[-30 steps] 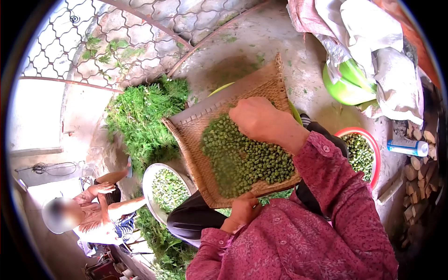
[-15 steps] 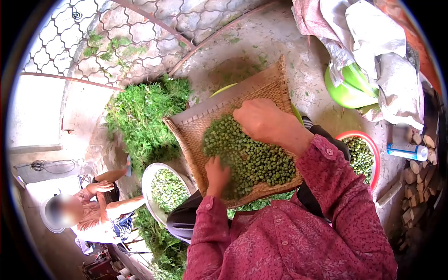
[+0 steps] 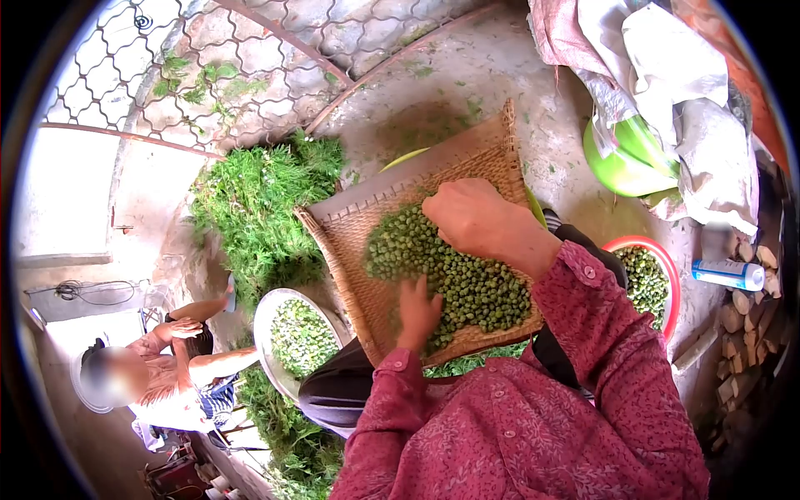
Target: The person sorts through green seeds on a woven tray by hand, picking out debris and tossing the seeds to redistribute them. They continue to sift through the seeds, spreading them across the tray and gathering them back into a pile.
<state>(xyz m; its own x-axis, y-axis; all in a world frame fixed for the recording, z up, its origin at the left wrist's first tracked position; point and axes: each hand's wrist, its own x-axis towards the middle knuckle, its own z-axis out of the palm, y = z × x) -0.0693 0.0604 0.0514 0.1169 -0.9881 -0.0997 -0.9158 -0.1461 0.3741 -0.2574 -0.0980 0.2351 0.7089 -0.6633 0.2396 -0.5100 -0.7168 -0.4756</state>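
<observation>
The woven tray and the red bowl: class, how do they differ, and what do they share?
The woven tray is flat, tan and squarish; the red bowl is round with a bright rim. Both hands, left hand and right hand, rest in the tray; none touches the bowl. Both hold small green fruits.

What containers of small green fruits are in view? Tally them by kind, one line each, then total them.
Woven tray under both hands, left hand and right hand: 1
White basin: 1
Red-rimmed bowl: 1
Total: 3
</observation>
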